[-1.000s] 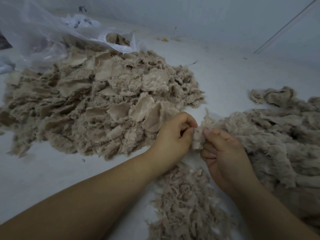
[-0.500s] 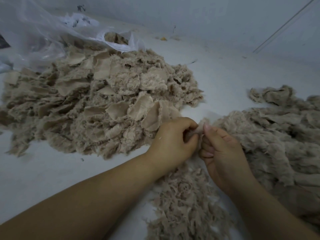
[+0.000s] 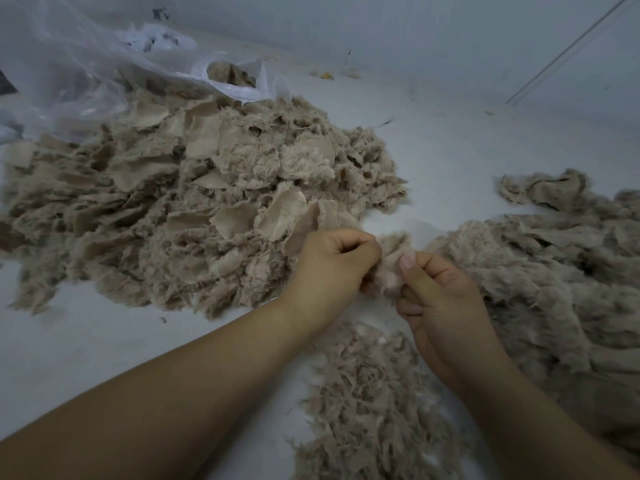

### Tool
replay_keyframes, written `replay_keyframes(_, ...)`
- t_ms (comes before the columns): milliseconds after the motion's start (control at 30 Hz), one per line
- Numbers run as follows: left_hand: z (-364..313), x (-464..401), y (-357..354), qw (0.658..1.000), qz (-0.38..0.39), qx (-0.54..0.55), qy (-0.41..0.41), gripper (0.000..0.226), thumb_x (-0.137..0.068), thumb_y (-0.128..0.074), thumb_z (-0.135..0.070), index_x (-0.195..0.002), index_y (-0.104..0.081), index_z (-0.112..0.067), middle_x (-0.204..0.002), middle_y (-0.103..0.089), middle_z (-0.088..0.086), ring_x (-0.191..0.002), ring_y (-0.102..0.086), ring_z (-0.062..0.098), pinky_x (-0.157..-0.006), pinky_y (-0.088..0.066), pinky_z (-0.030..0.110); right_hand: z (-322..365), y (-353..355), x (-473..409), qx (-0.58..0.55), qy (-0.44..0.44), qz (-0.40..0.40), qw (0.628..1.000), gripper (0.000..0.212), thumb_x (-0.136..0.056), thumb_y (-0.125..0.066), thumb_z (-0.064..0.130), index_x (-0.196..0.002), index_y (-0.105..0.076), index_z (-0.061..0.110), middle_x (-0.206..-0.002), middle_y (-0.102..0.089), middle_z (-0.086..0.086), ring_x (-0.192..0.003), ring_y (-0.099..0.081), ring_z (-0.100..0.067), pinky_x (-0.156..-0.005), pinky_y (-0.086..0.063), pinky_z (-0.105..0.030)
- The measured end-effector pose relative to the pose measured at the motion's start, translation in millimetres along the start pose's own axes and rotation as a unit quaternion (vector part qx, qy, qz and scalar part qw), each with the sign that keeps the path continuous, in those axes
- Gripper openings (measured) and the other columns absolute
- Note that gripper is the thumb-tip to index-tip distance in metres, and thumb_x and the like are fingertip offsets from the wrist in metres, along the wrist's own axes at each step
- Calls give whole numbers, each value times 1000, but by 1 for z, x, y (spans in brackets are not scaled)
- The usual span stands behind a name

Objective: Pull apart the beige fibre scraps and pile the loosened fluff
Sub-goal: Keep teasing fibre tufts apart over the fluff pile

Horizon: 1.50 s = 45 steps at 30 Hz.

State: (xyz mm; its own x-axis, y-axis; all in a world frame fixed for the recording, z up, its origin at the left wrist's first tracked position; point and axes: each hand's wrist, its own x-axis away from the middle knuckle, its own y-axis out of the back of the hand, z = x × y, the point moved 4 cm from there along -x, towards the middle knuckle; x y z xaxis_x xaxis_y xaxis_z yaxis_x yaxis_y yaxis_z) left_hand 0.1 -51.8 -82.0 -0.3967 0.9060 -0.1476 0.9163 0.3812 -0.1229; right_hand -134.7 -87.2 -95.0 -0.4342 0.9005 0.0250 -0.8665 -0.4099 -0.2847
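A small beige scrap [image 3: 393,261] is pinched between the left hand [image 3: 332,268] and right hand [image 3: 440,303], and is best teased apart in short outward tugs, the fluff to be dropped on the loosened pile [image 3: 561,271] beyond the right hand, away from the scrap heap [image 3: 194,209] beyond the left.

I'm seeing matt beige scraps [image 3: 194,202] heaped up, some ribbed woven cloth, most frayed and fuzzy. The fluff pile [image 3: 540,271] looks soft, woolly, rough-stranded. Behind, a thin plastic bag [image 3: 79,71] is translucent, crinkled, faintly glossy; the floor [image 3: 450,140] looks smooth, pale, dull.
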Motion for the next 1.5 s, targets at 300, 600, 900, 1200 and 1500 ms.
replay_keyframes(300,4,1,-4,995,29,63,67,12,-88,-68,-6,-91,-61,4,-76,-63,23,-63,-62,26,-56,-53,30,2,-2,3,12,4,13,1000,18,-90,-61,23,-82,-63,7,-72,-58,-14,-48,-40,-7,-50,-35,-22)
replay_keyframes(600,0,6,-8,994,66,62,56,16,-91,-64,-2,-77,-63,-11,-65,-66,12,-51,-63,26,-44,-53,31,3,-1,1,-9,7,14,1000,25,-83,-67,31,-82,-70,6,-75,-70,-15,-58,-64,-17,-51,-50,-25)
replay_keyframes(900,-7,1,-3,995,90,-32,37,23,-87,-71,-12,-108,-67,-18,-85,-62,9,-75,-60,16,-67,-51,30,3,-2,4,41,-6,32,999,28,-72,-73,31,-76,-74,3,-76,-70,-22,-60,-64,-18,-51,-51,-24)
replay_keyframes(1200,-17,-8,18,998,-55,-15,-4,14,-92,-63,-3,-80,-68,-6,-52,-60,1,-37,-50,11,-37,-38,18,4,0,3,53,-18,-21,998,39,-92,-57,5,-56,-67,16,-59,-59,-7,-53,-56,-17,-47,-46,-29)
replay_keyframes(1500,-11,1,6,974,167,-34,152,25,-80,-75,-24,-86,-72,0,-50,-55,6,-30,-38,12,-33,-25,14,3,0,2,-19,-28,-4,999,24,-95,-51,6,-78,-65,-3,-67,-62,-20,-55,-60,-24,-46,-48,-27)
